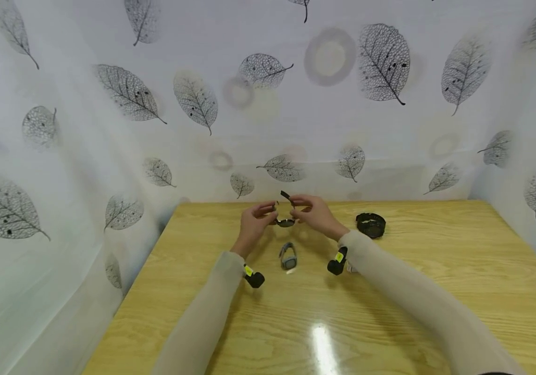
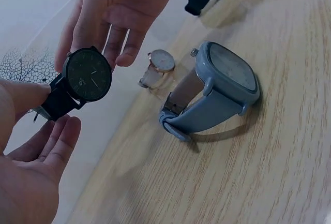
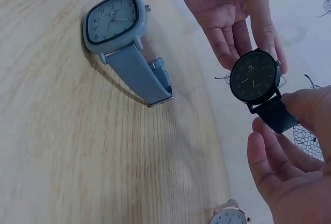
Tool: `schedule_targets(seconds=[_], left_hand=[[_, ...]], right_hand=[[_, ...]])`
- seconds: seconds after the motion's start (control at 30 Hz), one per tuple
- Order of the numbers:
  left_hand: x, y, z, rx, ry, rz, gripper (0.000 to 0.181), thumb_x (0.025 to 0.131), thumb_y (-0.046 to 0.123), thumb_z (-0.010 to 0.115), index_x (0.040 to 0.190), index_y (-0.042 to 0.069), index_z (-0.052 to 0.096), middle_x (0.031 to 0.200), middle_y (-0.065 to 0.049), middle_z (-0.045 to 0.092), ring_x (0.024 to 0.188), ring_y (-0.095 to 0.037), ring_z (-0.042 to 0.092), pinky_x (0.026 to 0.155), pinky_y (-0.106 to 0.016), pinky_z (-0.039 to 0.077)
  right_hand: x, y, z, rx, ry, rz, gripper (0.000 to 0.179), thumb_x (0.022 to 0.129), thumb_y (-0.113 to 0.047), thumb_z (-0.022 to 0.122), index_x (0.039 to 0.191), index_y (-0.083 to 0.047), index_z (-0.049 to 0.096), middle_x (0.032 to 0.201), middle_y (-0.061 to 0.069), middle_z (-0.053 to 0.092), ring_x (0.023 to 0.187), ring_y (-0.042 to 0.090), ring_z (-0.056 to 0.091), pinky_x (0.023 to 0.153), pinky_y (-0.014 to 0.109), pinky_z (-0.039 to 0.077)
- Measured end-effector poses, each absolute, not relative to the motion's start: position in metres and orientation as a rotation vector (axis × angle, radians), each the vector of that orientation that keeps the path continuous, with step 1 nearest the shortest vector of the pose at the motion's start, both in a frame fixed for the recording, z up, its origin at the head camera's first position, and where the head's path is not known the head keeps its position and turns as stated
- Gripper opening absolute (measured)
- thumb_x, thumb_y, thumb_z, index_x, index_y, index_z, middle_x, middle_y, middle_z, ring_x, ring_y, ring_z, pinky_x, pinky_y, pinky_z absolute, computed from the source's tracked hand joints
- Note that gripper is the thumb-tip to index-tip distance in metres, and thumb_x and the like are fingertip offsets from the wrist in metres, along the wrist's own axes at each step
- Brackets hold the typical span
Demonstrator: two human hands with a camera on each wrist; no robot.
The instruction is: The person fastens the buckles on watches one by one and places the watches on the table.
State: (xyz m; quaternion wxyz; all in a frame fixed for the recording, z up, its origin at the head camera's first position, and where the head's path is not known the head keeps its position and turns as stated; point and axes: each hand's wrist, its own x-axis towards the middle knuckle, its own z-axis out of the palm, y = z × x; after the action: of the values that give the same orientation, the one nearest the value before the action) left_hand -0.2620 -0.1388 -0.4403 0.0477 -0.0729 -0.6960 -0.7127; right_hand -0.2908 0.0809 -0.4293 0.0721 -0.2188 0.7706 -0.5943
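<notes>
Both hands hold up a black wristwatch (image 1: 285, 223) with a round dark dial, above the back of the table. My left hand (image 1: 254, 224) pinches one strap end, its thumb on the strap in the left wrist view. From the other side my right hand (image 1: 314, 213) pinches the other strap, thumb against it in the right wrist view. The dial (image 2: 89, 74) faces the wrist cameras. Below the hands a blue-grey watch (image 1: 288, 257) with a squarish case stands on the table, its strap buckled in a loop.
A black watch (image 1: 371, 225) lies on the wooden table (image 1: 436, 291) to the right. A rose-gold watch (image 2: 161, 61) with a pale dial is beyond the blue-grey one. Something whitish (image 1: 351, 268) is partly hidden by the right wrist. A leaf-patterned curtain (image 1: 268, 120) hangs behind.
</notes>
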Motion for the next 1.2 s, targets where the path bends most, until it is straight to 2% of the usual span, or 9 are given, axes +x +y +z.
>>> schedule_targets(seconds=[0.2,0.4,0.53,0.67,0.77,0.83,0.93,1.03,1.2], left_hand=[[-0.258,-0.136,-0.439,-0.299,-2.099,-2.195,0.037,0.095,-0.001,0.072,0.132,-0.003,0.066,0.121,-0.021,0.071,0.107,-0.050,0.066,0.079,-0.033,0.063],[-0.254,-0.130,-0.440,-0.335,-2.053,-2.181,0.030,0.095,-0.003,0.070,0.125,-0.006,0.068,0.114,-0.021,0.072,0.099,-0.046,0.068,0.076,-0.034,0.064],[-0.251,-0.126,-0.440,-0.350,-2.056,-2.138,0.024,0.097,0.000,0.070,0.120,-0.007,0.069,0.110,-0.022,0.072,0.090,-0.047,0.068,0.076,-0.043,0.064],[-0.248,-0.123,-0.440,-0.372,-2.085,-2.101,0.024,0.099,0.002,0.068,0.119,-0.011,0.066,0.113,-0.032,0.068,0.090,-0.052,0.066,0.077,-0.056,0.061],[-0.248,-0.122,-0.441,-0.390,-2.110,-2.093,0.026,0.100,0.002,0.066,0.120,-0.014,0.061,0.118,-0.037,0.063,0.094,-0.058,0.063,0.078,-0.063,0.058],[-0.248,-0.122,-0.442,-0.398,-2.119,-2.093,0.025,0.101,0.002,0.065,0.120,-0.013,0.060,0.119,-0.037,0.062,0.095,-0.059,0.062,0.079,-0.065,0.057],[-0.248,-0.121,-0.441,-0.403,-2.122,-2.086,0.022,0.102,0.002,0.062,0.119,-0.012,0.060,0.115,-0.032,0.065,0.093,-0.058,0.062,0.079,-0.067,0.056],[-0.247,-0.120,-0.440,-0.407,-2.129,-2.071,0.020,0.104,0.001,0.059,0.118,-0.012,0.060,0.110,-0.028,0.067,0.090,-0.057,0.063,0.078,-0.068,0.056],[-0.245,-0.119,-0.441,-0.387,-2.127,-2.073,0.025,0.103,0.005,0.062,0.127,-0.002,0.059,0.113,-0.026,0.069,0.084,-0.042,0.069,0.075,-0.059,0.061]], right_hand=[[-0.286,0.088,-0.430,-0.692,2.288,-1.833,0.049,0.100,-0.011,0.069,0.147,-0.009,0.055,0.147,0.026,0.052,0.104,0.037,0.070,0.090,0.059,0.057],[-0.280,0.090,-0.428,-0.697,2.291,-1.881,0.039,0.103,-0.015,0.065,0.141,-0.010,0.060,0.137,0.027,0.057,0.103,0.050,0.066,0.088,0.067,0.053],[-0.278,0.091,-0.428,-0.710,2.321,-1.910,0.032,0.106,-0.021,0.062,0.136,-0.008,0.062,0.130,0.026,0.060,0.098,0.055,0.065,0.085,0.068,0.054],[-0.277,0.093,-0.429,-0.717,2.355,-1.923,0.031,0.107,-0.023,0.059,0.134,-0.007,0.063,0.129,0.027,0.060,0.093,0.051,0.066,0.083,0.066,0.055],[-0.277,0.096,-0.433,-0.718,2.360,-1.926,0.036,0.107,-0.023,0.059,0.141,-0.009,0.060,0.129,0.027,0.059,0.093,0.051,0.067,0.083,0.065,0.056],[-0.277,0.097,-0.434,-0.706,2.362,-1.923,0.042,0.107,-0.024,0.059,0.147,-0.012,0.055,0.129,0.026,0.060,0.093,0.050,0.067,0.082,0.063,0.057],[-0.276,0.100,-0.434,-0.664,2.355,-1.929,0.048,0.106,-0.026,0.060,0.153,-0.016,0.049,0.128,0.024,0.060,0.095,0.050,0.067,0.083,0.062,0.057],[-0.275,0.102,-0.434,-0.634,2.354,-1.941,0.049,0.106,-0.027,0.061,0.152,-0.016,0.050,0.129,0.026,0.060,0.096,0.049,0.067,0.082,0.060,0.058],[-0.276,0.104,-0.435,-0.603,2.347,-1.946,0.045,0.105,-0.026,0.062,0.147,-0.011,0.055,0.125,0.027,0.061,0.092,0.046,0.068,0.082,0.061,0.058]])
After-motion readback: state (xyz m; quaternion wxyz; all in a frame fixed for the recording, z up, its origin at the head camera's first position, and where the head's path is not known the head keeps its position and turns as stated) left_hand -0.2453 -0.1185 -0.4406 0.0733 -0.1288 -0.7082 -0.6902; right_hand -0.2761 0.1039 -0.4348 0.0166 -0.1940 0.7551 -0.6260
